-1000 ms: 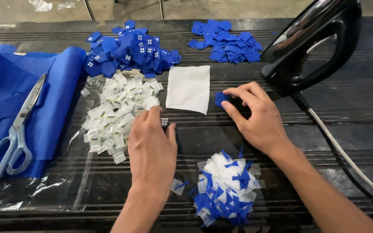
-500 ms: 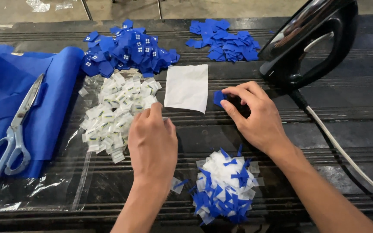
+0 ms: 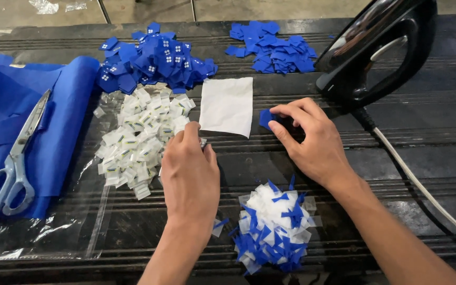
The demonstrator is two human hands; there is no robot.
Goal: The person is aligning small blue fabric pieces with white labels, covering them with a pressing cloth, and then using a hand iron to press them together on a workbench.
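1. We see a small blue fabric square (image 3: 265, 118) on the dark table (image 3: 428, 158), just right of the white paper sheet (image 3: 227, 106). Our right hand (image 3: 307, 140) presses it at its right edge with curled fingers; the hand is half closed, pinching or pinning the square, and we cannot tell which.
2. Our left hand (image 3: 188, 171) lies at the right edge of the pile of white labels (image 3: 141, 134). The fingers are bent together at the pile. It seems to pick one label, but whether it already has one, we cannot tell.
3. We judge that the step in hand is pairing: one blue square is set ready and one white label is being fetched for it.
4. The next move, we think, calls for a fine pinch to separate a single label, then placing it straight on the square.
5. Around: a heap of blue squares with white dots (image 3: 154, 63), a plain blue heap (image 3: 273, 47), a black iron (image 3: 381, 53) near the right hand, a pile of blue and white scraps (image 3: 273, 227), scissors (image 3: 14, 163) on blue cloth (image 3: 59, 116).
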